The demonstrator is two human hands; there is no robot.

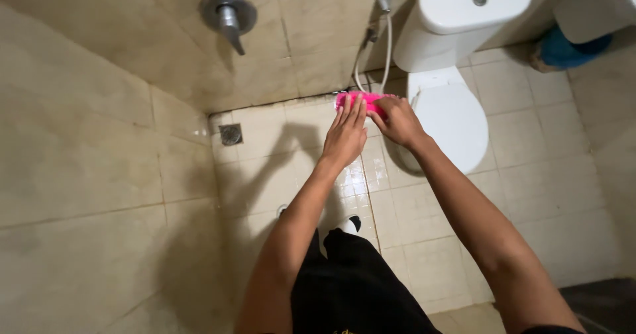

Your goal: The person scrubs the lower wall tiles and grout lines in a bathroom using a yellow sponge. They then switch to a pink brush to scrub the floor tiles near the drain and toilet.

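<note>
A bright pink scrub brush [363,99] is held out in front of me over the wet tiled floor [424,241]. My right hand [399,121] grips its right end with fingers curled around it. The fingers of my left hand [346,135] lie flat and straight against its left side. Both arms reach forward from the bottom of the view. Most of the brush is hidden behind my fingers.
A white toilet [450,115] with closed lid and tank [464,9] stands just right of my hands. A spray hose [384,43] hangs on the tiled wall, a metal tap [230,16] sticks out at upper left, a floor drain [230,134] lies in the corner.
</note>
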